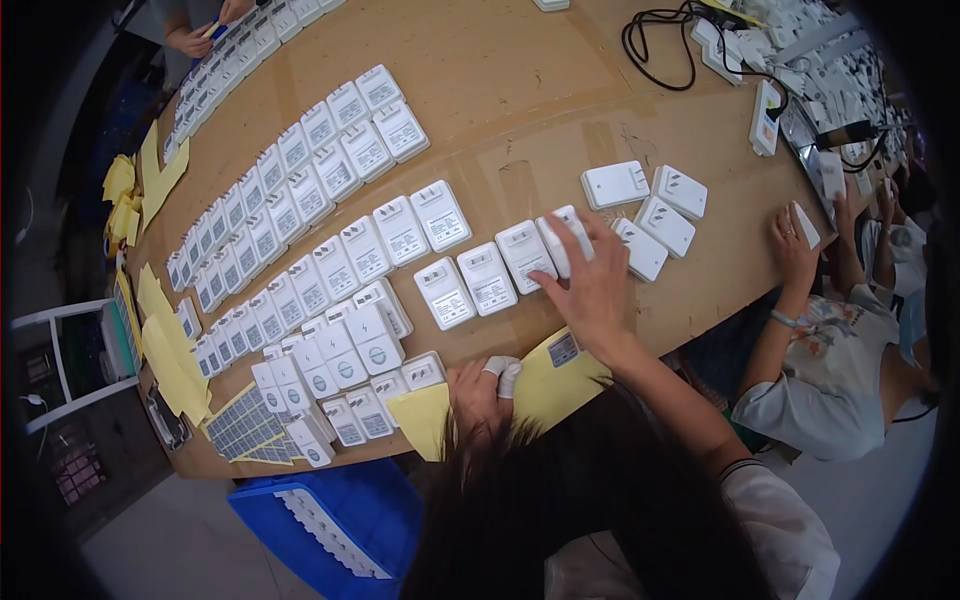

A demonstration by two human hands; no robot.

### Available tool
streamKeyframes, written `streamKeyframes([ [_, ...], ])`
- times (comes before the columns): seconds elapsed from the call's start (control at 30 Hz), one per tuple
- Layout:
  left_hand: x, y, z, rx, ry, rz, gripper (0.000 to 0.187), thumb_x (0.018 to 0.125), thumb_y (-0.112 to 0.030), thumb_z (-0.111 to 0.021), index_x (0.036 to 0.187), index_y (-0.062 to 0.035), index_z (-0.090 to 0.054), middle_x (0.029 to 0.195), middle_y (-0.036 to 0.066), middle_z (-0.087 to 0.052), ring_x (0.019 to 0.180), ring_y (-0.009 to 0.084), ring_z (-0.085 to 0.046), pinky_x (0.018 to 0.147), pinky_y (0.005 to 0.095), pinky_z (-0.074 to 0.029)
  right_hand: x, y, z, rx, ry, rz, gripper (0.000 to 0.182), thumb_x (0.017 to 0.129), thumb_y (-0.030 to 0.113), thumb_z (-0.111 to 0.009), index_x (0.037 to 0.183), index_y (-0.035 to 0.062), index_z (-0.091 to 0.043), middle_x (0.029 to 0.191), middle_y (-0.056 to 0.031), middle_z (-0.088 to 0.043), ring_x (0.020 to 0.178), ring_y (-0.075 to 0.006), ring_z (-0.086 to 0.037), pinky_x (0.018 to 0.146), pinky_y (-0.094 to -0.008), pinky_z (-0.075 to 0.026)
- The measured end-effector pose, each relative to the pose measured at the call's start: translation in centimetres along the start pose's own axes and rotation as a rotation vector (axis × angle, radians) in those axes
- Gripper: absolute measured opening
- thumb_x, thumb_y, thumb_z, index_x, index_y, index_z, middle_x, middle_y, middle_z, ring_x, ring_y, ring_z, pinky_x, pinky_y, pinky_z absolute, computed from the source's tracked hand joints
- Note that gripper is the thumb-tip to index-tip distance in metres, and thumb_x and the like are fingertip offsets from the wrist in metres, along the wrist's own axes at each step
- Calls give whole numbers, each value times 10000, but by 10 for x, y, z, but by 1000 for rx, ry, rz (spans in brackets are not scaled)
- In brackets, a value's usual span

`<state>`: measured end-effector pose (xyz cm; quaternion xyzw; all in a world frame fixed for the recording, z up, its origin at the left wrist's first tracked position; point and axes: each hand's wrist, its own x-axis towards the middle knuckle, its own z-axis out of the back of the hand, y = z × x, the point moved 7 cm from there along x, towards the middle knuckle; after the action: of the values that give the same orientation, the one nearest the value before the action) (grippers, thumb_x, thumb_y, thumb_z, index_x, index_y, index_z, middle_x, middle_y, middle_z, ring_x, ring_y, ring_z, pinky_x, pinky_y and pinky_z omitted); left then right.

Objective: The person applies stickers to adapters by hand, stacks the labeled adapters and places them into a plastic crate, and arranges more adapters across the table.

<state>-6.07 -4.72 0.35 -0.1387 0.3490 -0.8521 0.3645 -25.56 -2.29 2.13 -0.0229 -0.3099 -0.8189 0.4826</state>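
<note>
My right hand (590, 290) reaches over a short row of white plug adapters, its thumb and fingers spread around the labelled adapter (527, 255) and the one at the row's right end (562, 240). Near the table's front edge, my left hand (480, 395) rests on a yellow label sheet (550, 385), with white wrapping on a finger. The fingers of the left hand are bent, and what lies under them is hidden. A single label (563, 348) shows on the sheet. To the right of my right hand lie several white adapters (667, 225) without visible labels.
Long rows of labelled adapters (360, 248) curve across the left. Stacked adapters (340, 352) stand at the front left beside printed label sheets (250, 425). A blue crate (330, 510) is below the edge. Co-workers' hands show top left and right; a black cable (660, 70) lies top right.
</note>
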Motion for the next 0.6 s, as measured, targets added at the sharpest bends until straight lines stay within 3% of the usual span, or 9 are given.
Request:
streamKeyframes([
  [0.1, -3, 0, 5, -2, -31, -27, 36, 912, -100, -694, 906, -71, -715, 864, 95, -704, 804, 300, -635, 810, 399, -439, -18, -21, 11, 217, -77, 18, 568, 805, 189, -833, 1294, 102, -558, 1151, -102, -610, 1086, -301, -549, 978, -443, -423],
  [0.2, -2, 0, 6, -22, -49, -15, 37, 917, -109, -693, 910, -79, -714, 870, 84, -705, 823, 296, -635, 830, 407, -432, -49, -34, -1, 546, 482, 38, 516, 811, 177, -833, 1250, 85, -578, 1175, -104, -616, 1121, -307, -544, 989, -426, -428],
  [0.3, 2, 1, 0, 76, -70, -32, 102, 911, -151, -707, 1000, -100, -719, 925, 64, -707, 854, 268, -647, 851, 417, -435, -67, -37, -2, 530, 659, 82, 370, 862, 163, -782, 1165, 59, -598, 1107, -110, -652, 1103, -310, -590, 931, -417, -467],
  [0.4, 15, -22, -5, 132, -78, -157, 226, 899, -178, -718, 1112, -104, -715, 985, 72, -712, 899, 283, -660, 916, 456, -430, -70, -49, -5, 702, 740, -155, 319, 863, 127, -779, 1123, 54, -610, 1056, -117, -675, 1022, -303, -637, 857, -374, -502],
  [0.47, 22, -39, -15, 112, -18, -264, 366, 866, -189, -742, 1221, -110, -695, 1047, 91, -708, 917, 302, -671, 951, 463, -455, -69, -49, 1, 756, 724, -192, 304, 863, 129, -780, 1115, 54, -627, 1043, -116, -686, 962, -296, -655, 820, -363, -513],
  [0.6, 22, -31, -40, -22, 95, -138, 344, 849, -152, -761, 1185, -107, -707, 1028, 102, -716, 907, 318, -669, 856, 425, -507, -66, -59, 7, 823, 710, -245, 261, 859, 124, -785, 1081, 48, -672, 1037, -104, -703, 913, -279, -670, 799, -344, -518],
])
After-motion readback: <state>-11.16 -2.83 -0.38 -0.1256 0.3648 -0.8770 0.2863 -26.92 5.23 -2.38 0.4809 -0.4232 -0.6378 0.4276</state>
